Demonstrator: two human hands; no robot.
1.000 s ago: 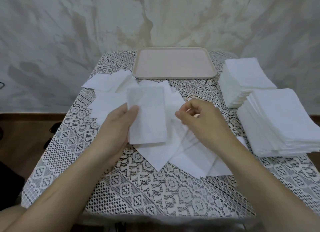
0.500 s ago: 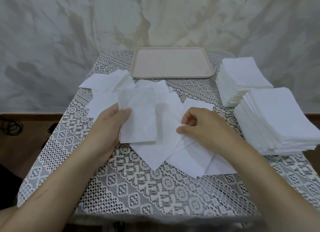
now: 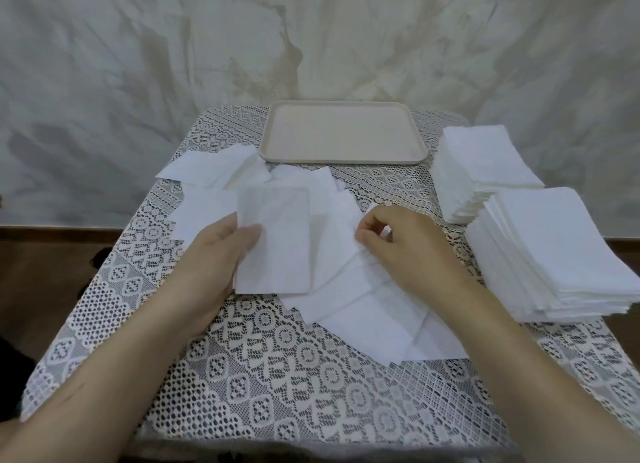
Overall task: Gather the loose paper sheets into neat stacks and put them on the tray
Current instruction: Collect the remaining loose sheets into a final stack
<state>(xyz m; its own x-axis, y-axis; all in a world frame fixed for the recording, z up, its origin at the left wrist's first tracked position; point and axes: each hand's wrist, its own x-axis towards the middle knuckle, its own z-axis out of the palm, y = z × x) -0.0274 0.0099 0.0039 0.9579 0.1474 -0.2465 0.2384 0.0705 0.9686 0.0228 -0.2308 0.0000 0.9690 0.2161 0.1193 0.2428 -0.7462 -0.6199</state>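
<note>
the person's left hand (image 3: 221, 255) is gripping a held bundle (image 3: 277, 241) of paper, thumb lying across its top face and fingers underneath; i can't tell how many sheets are in it. it is being held just above the scatter, i'd guess so that each new sheet can be laid on it with edges matching. the right hand (image 3: 405, 251) is curling over the middle of the mess, thumb and forefinger pinching the raised corner of one loose sheet (image 3: 372, 209), probably because a corner is the easiest place to peel thin paper off its neighbours. the scattered sheets (image 3: 363, 310) are lying overlapped at all angles on the lace cloth (image 3: 277, 376), between the hands and the tray (image 3: 343, 133). the tray is sitting at the far edge, holding nothing. a far stack (image 3: 485, 161) and a near stack (image 3: 561, 241) are standing to the right, off the tray, the near one fanning slightly at its edges. i'd say the gathering is barely begun.
</note>
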